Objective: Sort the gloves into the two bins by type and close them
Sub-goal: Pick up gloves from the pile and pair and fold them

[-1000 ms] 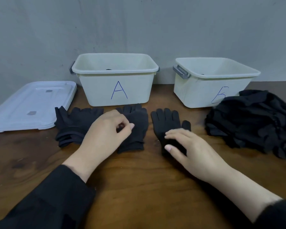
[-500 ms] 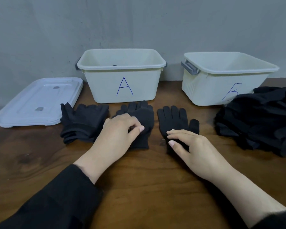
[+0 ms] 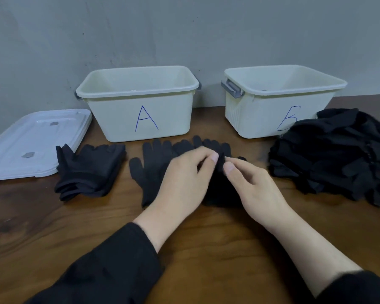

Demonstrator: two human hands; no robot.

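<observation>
Two open cream bins stand at the back of the wooden table: bin A (image 3: 138, 86) on the left, bin B (image 3: 279, 82) on the right. In front of bin A lie a stack of fingerless black gloves (image 3: 90, 170) and a full-fingered black glove (image 3: 154, 165). Beside it lies another black glove (image 3: 217, 150), partly hidden by my hands. My left hand (image 3: 184, 183) and my right hand (image 3: 252, 185) both pinch this glove between thumb and fingertips. A big heap of black gloves (image 3: 336, 154) sits in front of bin B.
White lids (image 3: 31, 141) lie stacked flat at the left, beside bin A. A grey wall (image 3: 184, 29) runs right behind the bins. Bare wood (image 3: 217, 249) shows on the table's near part, under my forearms.
My left hand has left the middle glove and moved right onto the glove under my right hand. My right hand went from lying flat on it to pinching it.
</observation>
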